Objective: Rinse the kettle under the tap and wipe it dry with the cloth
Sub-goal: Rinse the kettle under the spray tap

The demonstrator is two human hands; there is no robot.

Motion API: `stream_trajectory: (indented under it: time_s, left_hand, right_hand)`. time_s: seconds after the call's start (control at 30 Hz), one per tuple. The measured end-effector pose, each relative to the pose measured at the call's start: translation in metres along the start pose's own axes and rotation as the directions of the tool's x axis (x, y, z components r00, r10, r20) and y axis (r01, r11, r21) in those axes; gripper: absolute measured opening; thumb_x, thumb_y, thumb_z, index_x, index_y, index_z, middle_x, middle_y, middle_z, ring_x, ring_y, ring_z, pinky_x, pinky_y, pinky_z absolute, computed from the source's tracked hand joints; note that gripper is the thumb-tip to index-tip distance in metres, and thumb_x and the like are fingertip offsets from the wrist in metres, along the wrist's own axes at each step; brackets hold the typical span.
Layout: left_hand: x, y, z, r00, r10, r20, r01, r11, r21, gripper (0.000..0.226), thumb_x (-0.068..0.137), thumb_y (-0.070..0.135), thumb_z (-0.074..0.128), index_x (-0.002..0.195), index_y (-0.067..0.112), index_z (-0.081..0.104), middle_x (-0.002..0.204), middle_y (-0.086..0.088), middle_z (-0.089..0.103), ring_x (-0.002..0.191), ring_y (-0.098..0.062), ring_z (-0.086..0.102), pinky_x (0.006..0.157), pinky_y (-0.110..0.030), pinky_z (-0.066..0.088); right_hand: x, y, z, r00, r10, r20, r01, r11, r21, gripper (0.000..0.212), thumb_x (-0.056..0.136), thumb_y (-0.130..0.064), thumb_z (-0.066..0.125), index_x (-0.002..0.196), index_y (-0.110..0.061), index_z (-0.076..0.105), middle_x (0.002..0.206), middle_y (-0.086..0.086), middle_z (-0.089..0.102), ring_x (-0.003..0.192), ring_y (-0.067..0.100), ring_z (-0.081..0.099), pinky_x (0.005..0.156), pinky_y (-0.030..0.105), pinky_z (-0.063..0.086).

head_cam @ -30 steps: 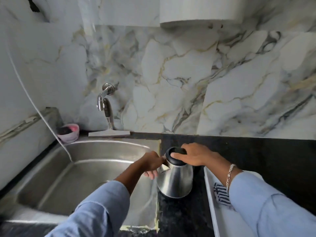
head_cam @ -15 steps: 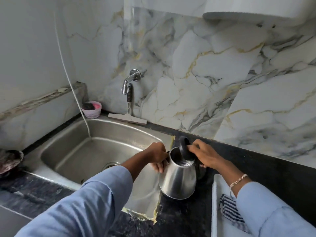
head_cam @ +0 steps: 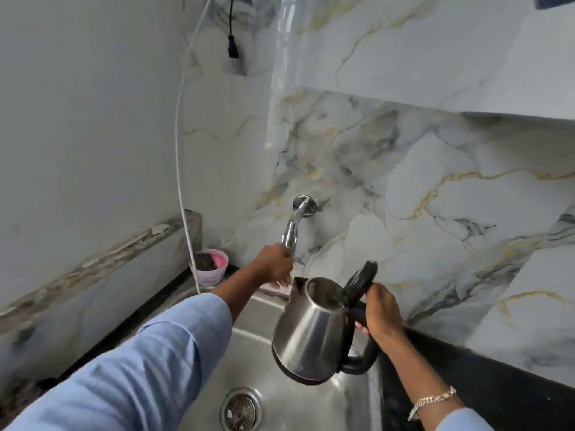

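The steel kettle (head_cam: 311, 331) hangs tilted over the sink (head_cam: 298, 402), its black lid (head_cam: 362, 279) flipped up and its mouth open. My right hand (head_cam: 381, 312) grips the kettle's black handle at the top. My left hand (head_cam: 275, 264) reaches to the wall and closes around the end of the chrome tap (head_cam: 294, 225). No water is visible running. The kettle's spout sits just below and right of the tap's end. The cloth is out of view.
A pink bowl (head_cam: 210, 267) with something dark in it stands at the sink's back left corner. A white cord (head_cam: 180, 157) hangs down the left wall. The drain (head_cam: 241, 407) lies below the kettle. Black counter (head_cam: 466, 374) runs right of the sink.
The kettle left the counter and now hangs over the sink in my right hand, lid open. My left hand let go of the kettle and went up to the tap.
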State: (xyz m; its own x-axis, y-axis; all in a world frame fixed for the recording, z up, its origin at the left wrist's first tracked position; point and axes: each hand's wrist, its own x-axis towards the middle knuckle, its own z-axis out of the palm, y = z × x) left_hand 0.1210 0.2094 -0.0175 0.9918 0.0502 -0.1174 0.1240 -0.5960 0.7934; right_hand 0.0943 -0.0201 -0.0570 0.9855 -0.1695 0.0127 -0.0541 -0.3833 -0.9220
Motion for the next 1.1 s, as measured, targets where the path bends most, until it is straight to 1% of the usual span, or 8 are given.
stream_trajectory:
  time_s: [0.07,0.1,0.17,0.3,0.57,0.7,0.87,1.1]
  left_hand:
    - [0.035,-0.011,-0.023,0.973,0.066,-0.221,-0.052,0.996,0.068,0.024,0.087,0.007,0.047,0.094,-0.004,0.066,0.098,-0.026,0.071,0.097,-0.043,0.064,0.080,-0.040,0.051]
    - [0.051,-0.015,-0.030,0.969,0.086,-0.233,-0.068,0.994,0.083,0.022,0.086,0.006,0.047,0.093,-0.001,0.068,0.101,-0.024,0.070,0.103,-0.043,0.061,0.084,-0.039,0.047]
    - [0.079,-0.024,-0.035,0.980,0.119,-0.158,-0.116,0.993,0.026,0.027,0.085,0.002,0.046,0.086,0.009,0.072,0.096,-0.015,0.073,0.103,-0.035,0.064,0.084,-0.033,0.045]
    - [0.117,-0.040,-0.029,0.979,0.156,-0.128,-0.166,0.984,-0.070,0.022,0.082,0.002,0.055,0.085,0.002,0.077,0.079,-0.012,0.071,0.074,-0.015,0.057,0.075,-0.027,0.044]
    - [0.131,-0.041,-0.029,0.970,0.230,-0.079,-0.233,0.972,-0.035,0.027,0.071,-0.011,0.049,0.059,0.007,0.065,0.073,-0.020,0.069,0.074,-0.022,0.059,0.070,-0.031,0.046]
    - [0.129,-0.043,-0.032,0.956,0.284,-0.075,-0.278,0.956,0.091,0.017,0.070,-0.006,0.054,0.066,0.005,0.067,0.065,-0.009,0.065,0.068,-0.021,0.055,0.066,-0.029,0.041]
    - [0.124,-0.042,-0.041,0.937,0.341,-0.079,-0.330,0.936,0.119,0.027,0.075,-0.002,0.056,0.086,0.007,0.078,0.082,-0.011,0.077,0.078,-0.020,0.063,0.071,-0.023,0.044]
    - [0.115,-0.033,-0.053,0.922,0.376,-0.094,-0.368,0.925,0.094,0.045,0.069,-0.005,0.043,0.093,0.009,0.079,0.091,-0.013,0.078,0.090,-0.028,0.068,0.081,-0.037,0.056]
  right_hand:
    - [0.018,-0.007,0.030,0.999,0.018,-0.033,-0.016,0.999,0.050,0.031,0.092,-0.033,0.040,0.077,-0.009,0.052,0.084,0.028,0.060,0.068,0.035,0.060,0.030,0.020,0.038]
    - [0.029,-0.008,0.044,0.999,0.028,-0.044,-0.026,0.998,0.049,0.031,0.088,-0.037,0.039,0.076,-0.011,0.052,0.082,0.027,0.060,0.067,0.034,0.060,0.031,0.020,0.038]
    - [0.047,-0.008,0.063,0.998,0.042,-0.052,-0.040,0.999,0.036,0.031,0.087,-0.037,0.040,0.075,-0.011,0.050,0.078,0.023,0.060,0.063,0.032,0.059,0.033,0.021,0.038]
    - [0.075,-0.004,0.093,0.993,0.071,-0.092,-0.072,0.997,-0.004,0.032,0.084,-0.041,0.040,0.072,-0.012,0.048,0.075,0.020,0.056,0.062,0.030,0.056,0.033,0.021,0.038]
    - [0.085,-0.001,0.121,0.970,0.162,-0.179,-0.152,0.986,0.071,0.044,0.080,-0.047,0.042,0.076,-0.005,0.052,0.076,0.024,0.060,0.058,0.032,0.058,0.032,0.022,0.038]
    - [0.081,-0.007,0.123,0.966,0.179,-0.189,-0.162,0.982,0.100,0.047,0.086,-0.045,0.041,0.084,-0.001,0.056,0.071,0.019,0.060,0.048,0.029,0.056,0.036,0.024,0.039]
    - [0.075,-0.015,0.127,0.955,0.194,-0.224,-0.167,0.977,0.136,0.051,0.084,-0.048,0.040,0.083,-0.001,0.058,0.068,0.020,0.062,0.046,0.029,0.056,0.038,0.027,0.041]
    - [0.077,-0.015,0.125,0.941,0.238,-0.240,-0.190,0.960,0.207,0.057,0.085,-0.052,0.039,0.088,0.001,0.060,0.070,0.020,0.061,0.049,0.027,0.054,0.042,0.028,0.043]
